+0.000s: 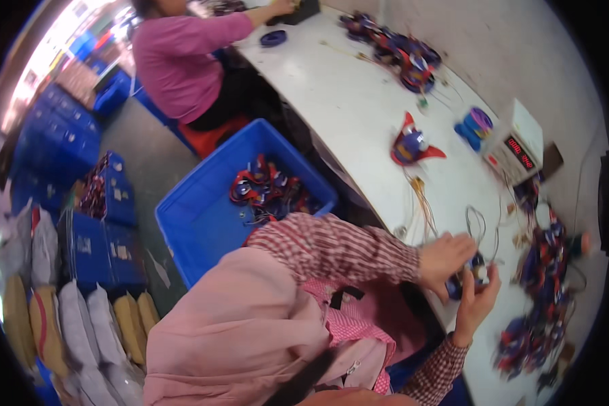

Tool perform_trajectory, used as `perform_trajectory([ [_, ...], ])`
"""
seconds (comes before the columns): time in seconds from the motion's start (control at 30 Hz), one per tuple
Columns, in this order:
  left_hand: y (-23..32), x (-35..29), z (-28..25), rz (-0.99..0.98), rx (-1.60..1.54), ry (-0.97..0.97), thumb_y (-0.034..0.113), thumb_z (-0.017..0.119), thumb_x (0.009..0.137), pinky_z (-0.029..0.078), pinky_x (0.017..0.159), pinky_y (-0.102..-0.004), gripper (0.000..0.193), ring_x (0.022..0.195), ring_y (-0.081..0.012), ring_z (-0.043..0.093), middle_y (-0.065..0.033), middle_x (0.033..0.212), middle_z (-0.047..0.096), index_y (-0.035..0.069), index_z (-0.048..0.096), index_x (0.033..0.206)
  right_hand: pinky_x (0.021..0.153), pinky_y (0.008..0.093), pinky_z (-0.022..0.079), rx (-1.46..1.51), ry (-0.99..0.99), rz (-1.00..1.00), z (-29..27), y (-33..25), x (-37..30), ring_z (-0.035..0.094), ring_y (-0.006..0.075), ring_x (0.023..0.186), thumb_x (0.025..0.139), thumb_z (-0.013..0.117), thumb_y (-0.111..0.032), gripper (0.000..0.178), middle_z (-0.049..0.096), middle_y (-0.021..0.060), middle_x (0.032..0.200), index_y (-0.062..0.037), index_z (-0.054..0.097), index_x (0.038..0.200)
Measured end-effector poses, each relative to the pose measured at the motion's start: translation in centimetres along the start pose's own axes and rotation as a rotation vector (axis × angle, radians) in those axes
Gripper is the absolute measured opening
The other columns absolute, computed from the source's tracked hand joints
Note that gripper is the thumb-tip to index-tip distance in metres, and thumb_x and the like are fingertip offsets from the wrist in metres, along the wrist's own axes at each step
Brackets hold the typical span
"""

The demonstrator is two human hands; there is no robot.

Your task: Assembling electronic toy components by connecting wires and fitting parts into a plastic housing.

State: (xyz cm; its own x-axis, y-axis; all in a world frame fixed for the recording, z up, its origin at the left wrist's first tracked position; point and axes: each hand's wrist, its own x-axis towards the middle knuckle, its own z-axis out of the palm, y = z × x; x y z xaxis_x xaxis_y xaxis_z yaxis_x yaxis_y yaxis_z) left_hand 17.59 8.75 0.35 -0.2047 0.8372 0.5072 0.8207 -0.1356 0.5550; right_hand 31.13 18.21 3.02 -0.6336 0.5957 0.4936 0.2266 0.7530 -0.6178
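Note:
At the table's near edge, my left hand [445, 260] lies over a small dark-blue and white wired toy part [479, 273], its fingers bent around it. My right hand [478, 303] grips the same part from the right, thumb and fingers curled on it. Much of the part is hidden by my hands. Thin wires [477, 220] loop out beyond it on the white table [358, 128]. Farther off stands a purple toy piece [410, 145] with red wing-like sides and a white dome, yellowish wires [423, 199] trailing toward me.
A white box with a red digital display [520, 152] stands by the wall near a purple-blue spool [478, 122]. Wired toy pieces pile up at right [538, 298] and far back [402, 54]. On my left is a blue crate [203, 203] holding more; a person in pink [183, 64] sits beyond.

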Motion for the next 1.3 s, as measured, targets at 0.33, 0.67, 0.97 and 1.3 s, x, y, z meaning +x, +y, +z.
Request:
perform_trajectory([
  [0.33,-1.0,1.6,1.8,-0.096,0.007,-0.055,0.048,0.081,0.040,0.035,0.085,-0.0424,0.111,0.110,-0.0314,0.046,-0.0198,0.117,0.048,-0.008,0.039,0.126,0.060,0.0294,0.045,-0.035,-0.195,-0.053,1.0,0.1,1.6,0.054,0.0191,0.066,0.088,0.061,-0.010,0.014,0.057,0.0118,0.076,0.0016,0.055,0.084],
  [0.67,-1.4,2.1,0.9,-0.136,0.064,-0.137,0.052,0.081,0.050,0.035,0.092,-0.0450,0.107,0.114,-0.0351,0.043,-0.0212,0.122,0.045,-0.006,0.036,0.128,0.060,0.0274,0.046,-0.211,0.124,-0.023,-4.1,0.5,2.2,0.055,0.0156,0.063,0.089,0.061,-0.013,0.015,0.059,0.0092,0.073,0.0012,0.058,0.085],
  [0.97,-5.7,-2.9,-7.6,-0.121,-0.018,0.424,0.029,0.080,0.066,0.035,0.098,-0.0441,0.082,0.112,-0.0352,0.044,-0.0215,0.119,0.044,-0.002,0.037,0.128,0.061,0.0218,0.043,0.006,0.039,0.345,-4.4,5.9,0.2,0.054,0.0085,0.068,0.090,0.062,-0.017,0.020,0.063,0.0070,0.084,0.0019,0.058,0.095],
  [1.3,-20.5,-3.2,-13.9,-0.643,-0.004,0.430,0.030,0.086,0.059,0.042,0.096,-0.0373,0.108,0.114,-0.0341,0.050,-0.0288,0.125,0.047,-0.013,0.023,0.135,0.072,0.0316,0.047,0.118,-0.341,-0.012,5.0,-7.4,6.5,0.056,0.0250,0.094,0.085,0.061,-0.012,0.032,0.054,0.0181,0.102,0.0013,0.055,0.114],
])
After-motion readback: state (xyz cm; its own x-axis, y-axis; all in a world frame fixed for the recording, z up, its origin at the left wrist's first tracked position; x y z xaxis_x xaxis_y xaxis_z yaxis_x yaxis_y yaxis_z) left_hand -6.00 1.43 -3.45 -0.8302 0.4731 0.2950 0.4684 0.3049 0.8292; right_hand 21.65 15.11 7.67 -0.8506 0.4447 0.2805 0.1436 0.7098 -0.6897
